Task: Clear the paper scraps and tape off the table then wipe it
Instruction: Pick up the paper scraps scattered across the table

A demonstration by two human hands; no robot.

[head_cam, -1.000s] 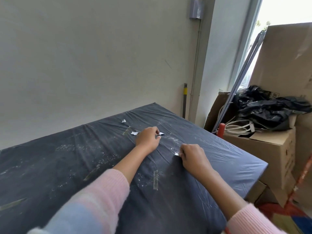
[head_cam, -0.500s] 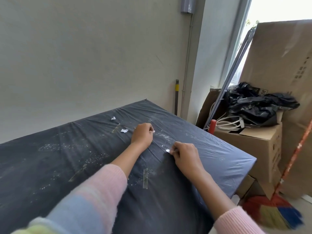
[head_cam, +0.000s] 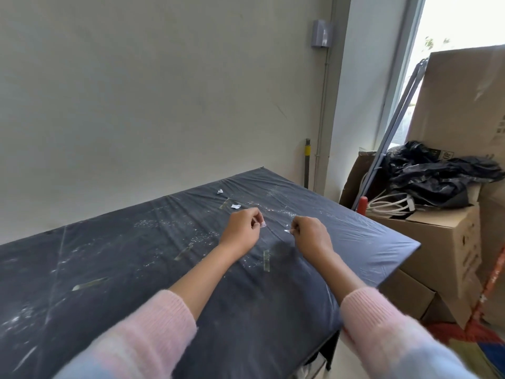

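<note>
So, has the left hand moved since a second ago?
Yes. The left hand has pulled back toward the person, away from the white paper scrap and closer to the tape strip between the forearms.

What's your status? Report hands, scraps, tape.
Left hand pinching white scrap, right hand pinching second scrap. Two loose scraps, tape strips on table. Nothing blocking hands.

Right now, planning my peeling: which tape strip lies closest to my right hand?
The strip left of the right hand, at its wrist; the rest lie farther left.
</note>
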